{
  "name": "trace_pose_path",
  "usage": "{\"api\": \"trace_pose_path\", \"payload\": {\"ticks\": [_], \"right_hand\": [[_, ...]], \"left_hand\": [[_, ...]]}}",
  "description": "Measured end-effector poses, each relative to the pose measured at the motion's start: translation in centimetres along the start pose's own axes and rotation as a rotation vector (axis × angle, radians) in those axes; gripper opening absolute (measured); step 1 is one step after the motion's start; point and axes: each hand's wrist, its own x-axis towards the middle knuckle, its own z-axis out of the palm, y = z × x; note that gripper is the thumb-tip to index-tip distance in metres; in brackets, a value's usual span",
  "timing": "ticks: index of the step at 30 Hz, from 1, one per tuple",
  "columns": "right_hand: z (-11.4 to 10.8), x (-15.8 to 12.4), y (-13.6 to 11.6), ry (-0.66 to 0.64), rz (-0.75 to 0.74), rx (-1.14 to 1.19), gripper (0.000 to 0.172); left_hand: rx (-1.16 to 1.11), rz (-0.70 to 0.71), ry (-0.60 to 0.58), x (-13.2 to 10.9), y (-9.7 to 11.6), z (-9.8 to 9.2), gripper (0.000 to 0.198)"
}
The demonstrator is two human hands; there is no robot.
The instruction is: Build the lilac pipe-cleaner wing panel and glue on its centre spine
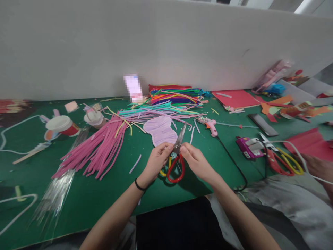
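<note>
A pair of scissors (175,168) with one red and one yellow handle hangs between my hands, blades pointing up and away from me. My left hand (157,159), with a black band at the wrist, is closed in a pinch on the scissors near the pivot. From the other side, my right hand (196,159) is also closed on them, thumb and fingers by the pivot. Just beyond the blades lies a flat lilac shape (160,130) made of fuzzy pipe cleaners. Any small thing between my fingertips is too hidden to make out.
Pink pipe cleaners (96,149) spread at left, near a paper cup (63,125). Coloured bundles (174,95) lie behind. At right are a pink glue gun (210,125) with a cord, a phone (262,125), a purple box (248,147) and other scissors (279,163). Another person's hand (316,168) is far right.
</note>
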Motion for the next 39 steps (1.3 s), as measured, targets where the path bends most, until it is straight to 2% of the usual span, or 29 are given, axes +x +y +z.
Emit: {"api": "trace_pose_path", "payload": {"ticks": [3, 7, 10, 12, 15, 21, 31, 39], "right_hand": [[1.9, 1.4, 0.6, 0.149, 0.057, -0.117, 0.034], [3.0, 3.5, 1.3, 0.146, 0.010, -0.167, 0.034], [3.3, 4.7, 1.9, 0.116, -0.014, -0.118, 0.035], [3.6, 5.2, 2.2, 0.143, -0.013, -0.065, 0.036], [4.1, 5.6, 2.5, 0.192, -0.013, 0.005, 0.036], [4.4, 6.1, 3.5, 0.215, -0.002, 0.089, 0.038], [4.1, 6.2, 4.2, 0.232, 0.037, 0.149, 0.042], [3.8, 6.3, 4.7, 0.245, 0.046, 0.153, 0.043]], "left_hand": [[0.002, -0.057, -0.002, 0.1, -0.5, 0.2, 0.031], [0.117, -0.099, 0.047, 0.3, -1.1, -0.1, 0.029], [0.394, 0.040, 0.110, 0.8, -1.1, -0.7, 0.027], [0.590, 0.150, 0.146, 1.2, -0.8, -1.1, 0.029], [0.714, 0.177, 0.135, 1.5, -0.5, -1.4, 0.035], [0.760, 0.117, 0.073, 1.7, -0.4, -1.8, 0.038], [0.633, 0.065, 0.080, 1.9, -0.5, -1.7, 0.041], [0.628, 0.029, 0.047, 1.8, -0.2, -1.8, 0.043]]}}
